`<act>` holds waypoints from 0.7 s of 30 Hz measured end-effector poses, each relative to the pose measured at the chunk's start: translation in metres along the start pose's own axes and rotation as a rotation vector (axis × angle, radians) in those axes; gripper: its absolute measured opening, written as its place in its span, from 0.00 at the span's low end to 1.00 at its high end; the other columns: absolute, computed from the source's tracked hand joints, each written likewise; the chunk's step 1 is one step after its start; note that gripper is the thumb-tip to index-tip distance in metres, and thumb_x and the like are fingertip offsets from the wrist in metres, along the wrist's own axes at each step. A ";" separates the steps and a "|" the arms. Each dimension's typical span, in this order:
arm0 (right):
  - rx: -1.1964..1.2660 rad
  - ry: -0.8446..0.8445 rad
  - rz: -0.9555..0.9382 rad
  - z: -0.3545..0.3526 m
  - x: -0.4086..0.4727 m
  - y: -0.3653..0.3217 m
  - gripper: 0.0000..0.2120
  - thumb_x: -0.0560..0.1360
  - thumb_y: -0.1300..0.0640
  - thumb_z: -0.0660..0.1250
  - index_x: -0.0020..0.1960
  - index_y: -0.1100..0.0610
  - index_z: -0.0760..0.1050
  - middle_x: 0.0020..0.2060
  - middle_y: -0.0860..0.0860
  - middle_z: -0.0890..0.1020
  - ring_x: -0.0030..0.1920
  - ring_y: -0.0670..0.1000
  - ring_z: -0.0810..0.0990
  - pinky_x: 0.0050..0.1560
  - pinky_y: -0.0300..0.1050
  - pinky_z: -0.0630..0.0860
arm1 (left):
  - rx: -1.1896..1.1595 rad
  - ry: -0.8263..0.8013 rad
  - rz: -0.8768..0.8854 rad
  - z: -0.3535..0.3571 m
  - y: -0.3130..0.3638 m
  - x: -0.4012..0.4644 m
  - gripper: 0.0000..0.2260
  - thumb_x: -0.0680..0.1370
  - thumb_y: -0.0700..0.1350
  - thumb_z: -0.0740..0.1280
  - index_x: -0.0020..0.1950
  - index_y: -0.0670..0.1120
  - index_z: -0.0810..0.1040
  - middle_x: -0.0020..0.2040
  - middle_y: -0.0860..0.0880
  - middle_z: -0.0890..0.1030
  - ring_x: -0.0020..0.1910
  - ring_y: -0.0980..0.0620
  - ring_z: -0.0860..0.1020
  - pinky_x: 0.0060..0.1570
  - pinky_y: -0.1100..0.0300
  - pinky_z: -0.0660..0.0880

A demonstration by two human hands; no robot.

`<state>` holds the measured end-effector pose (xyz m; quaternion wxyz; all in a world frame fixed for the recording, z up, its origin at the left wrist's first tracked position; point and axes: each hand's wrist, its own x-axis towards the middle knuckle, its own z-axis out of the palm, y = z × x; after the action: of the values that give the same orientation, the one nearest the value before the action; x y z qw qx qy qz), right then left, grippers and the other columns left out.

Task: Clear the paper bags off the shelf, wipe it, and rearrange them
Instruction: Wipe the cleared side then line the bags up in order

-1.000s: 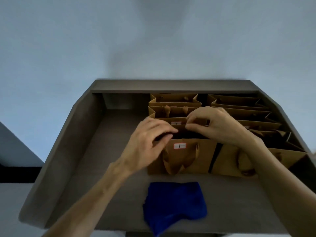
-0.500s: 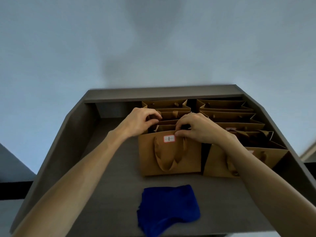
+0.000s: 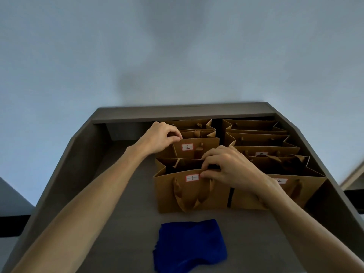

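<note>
Brown paper bags stand in two rows on a dark grey shelf (image 3: 122, 203). The front bag of the left row, labelled 1 (image 3: 171, 196), is pinched at its top front edge by my right hand (image 3: 226, 166). Behind it, the bag labelled 2 (image 3: 199, 148) is raised above its neighbours, and my left hand (image 3: 160, 137) grips its top left corner. A folded blue cloth (image 3: 190, 246) lies on the shelf in front of the bags.
The right row holds several more brown bags (image 3: 256, 138), the front one (image 3: 291, 192) partly behind my right forearm. The shelf has raised side walls (image 3: 78, 154) and a back ledge (image 3: 183, 113) against a pale wall. Bare shelf surface lies left of the bags.
My left hand has moved back from bag 1 to bag 2 and lifted it. My right hand stays on bag 1's top edge. The camera has tilted upward.
</note>
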<state>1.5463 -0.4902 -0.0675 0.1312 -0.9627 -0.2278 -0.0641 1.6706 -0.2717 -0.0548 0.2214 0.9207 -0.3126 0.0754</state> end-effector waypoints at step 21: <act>-0.039 0.066 0.067 -0.006 0.036 0.017 0.12 0.78 0.48 0.65 0.60 0.48 0.78 0.56 0.46 0.80 0.62 0.48 0.71 0.62 0.51 0.71 | -0.058 -0.165 0.147 -0.018 0.002 -0.006 0.08 0.78 0.46 0.66 0.56 0.51 0.81 0.53 0.58 0.80 0.52 0.64 0.76 0.54 0.72 0.68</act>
<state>1.5855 -0.4912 -0.0593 0.1218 -0.9695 -0.1898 -0.0957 1.6641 -0.2619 -0.0402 0.2154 0.8916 -0.3983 0.0061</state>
